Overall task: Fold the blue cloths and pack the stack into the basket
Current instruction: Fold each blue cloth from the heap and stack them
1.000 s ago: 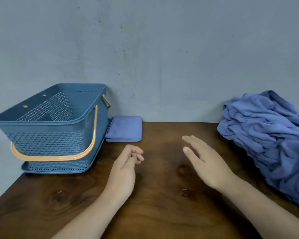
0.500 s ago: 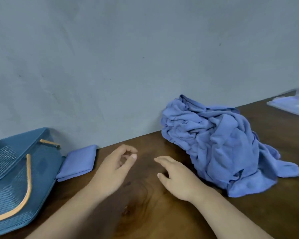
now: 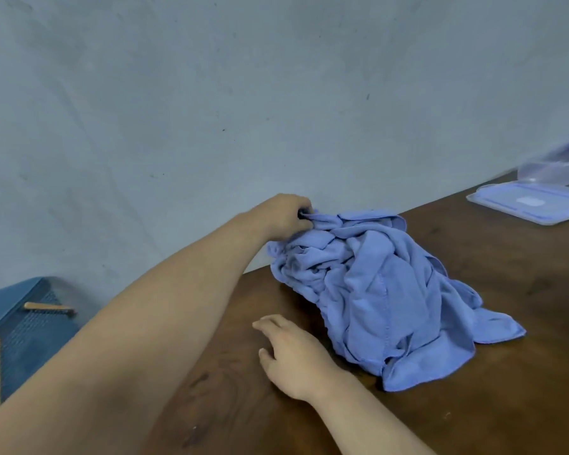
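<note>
A crumpled pile of blue cloths (image 3: 381, 290) lies on the brown wooden table (image 3: 506, 405) against the wall. My left hand (image 3: 284, 218) reaches across to the pile's far top corner and grips a fold of cloth there, fingers curled into it. My right hand (image 3: 293, 353) rests flat on the table just left of the pile, fingers relaxed and holding nothing. The blue basket (image 3: 23, 339) with tan handles shows only in part at the lower left. My left forearm hides the folded cloth beside it.
A grey wall runs along the back of the table. At the far right a clear plastic lid (image 3: 529, 201) lies flat, and behind it stands a clear container (image 3: 559, 165), blurred.
The view has swung further right. My left hand went from hovering over the table up to the top of the pile and took hold of a cloth. My right hand stayed low by the pile.
</note>
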Action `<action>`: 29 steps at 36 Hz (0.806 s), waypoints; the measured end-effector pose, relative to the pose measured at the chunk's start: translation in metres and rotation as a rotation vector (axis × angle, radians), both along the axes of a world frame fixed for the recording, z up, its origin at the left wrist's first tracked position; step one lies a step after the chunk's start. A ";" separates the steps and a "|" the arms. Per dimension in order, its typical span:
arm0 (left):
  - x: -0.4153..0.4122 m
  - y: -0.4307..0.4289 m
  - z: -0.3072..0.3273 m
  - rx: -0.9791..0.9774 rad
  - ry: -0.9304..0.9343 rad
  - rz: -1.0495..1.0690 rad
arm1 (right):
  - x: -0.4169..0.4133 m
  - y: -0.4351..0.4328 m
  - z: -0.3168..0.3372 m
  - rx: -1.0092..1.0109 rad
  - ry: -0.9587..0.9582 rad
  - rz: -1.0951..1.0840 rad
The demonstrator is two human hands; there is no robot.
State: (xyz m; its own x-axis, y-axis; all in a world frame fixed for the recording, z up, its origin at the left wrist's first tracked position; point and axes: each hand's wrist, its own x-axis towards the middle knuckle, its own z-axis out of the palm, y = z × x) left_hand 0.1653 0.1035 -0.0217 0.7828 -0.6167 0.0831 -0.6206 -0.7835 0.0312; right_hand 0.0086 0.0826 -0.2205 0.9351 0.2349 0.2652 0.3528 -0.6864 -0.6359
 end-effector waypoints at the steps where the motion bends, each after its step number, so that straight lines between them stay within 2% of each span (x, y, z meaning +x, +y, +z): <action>1: 0.001 0.001 0.002 -0.028 -0.040 0.010 | 0.000 0.000 0.000 0.001 -0.002 0.001; 10: -0.023 0.085 0.059 -0.577 -0.146 0.221 | -0.001 0.001 0.001 0.022 -0.026 -0.006; 14: -0.043 0.149 0.069 -0.725 -0.269 0.327 | 0.001 0.004 0.002 0.057 -0.055 -0.045; 18: -0.080 0.208 0.032 -0.740 -0.364 0.384 | 0.001 0.007 0.005 0.183 -0.113 -0.137; 20: -0.099 0.232 -0.004 -0.724 -0.271 0.417 | 0.001 0.009 0.007 0.249 -0.146 -0.197; 22: -0.120 0.248 -0.043 -0.675 -0.079 0.469 | 0.000 0.009 0.009 0.289 -0.166 -0.255; 25: -0.146 0.265 -0.099 -0.603 0.118 0.469 | 0.002 0.010 0.007 0.277 -0.164 -0.291; 29: -0.161 0.280 -0.142 -0.392 0.066 0.423 | 0.003 0.014 0.001 0.258 -0.096 -0.198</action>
State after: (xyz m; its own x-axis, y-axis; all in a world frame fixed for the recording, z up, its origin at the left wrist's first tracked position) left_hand 0.0042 0.3833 -0.1638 0.9657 -0.1824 0.1847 -0.2430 -0.8852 0.3968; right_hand 0.0116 0.0962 -0.2192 0.9240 -0.0347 0.3809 0.2953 -0.5682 -0.7681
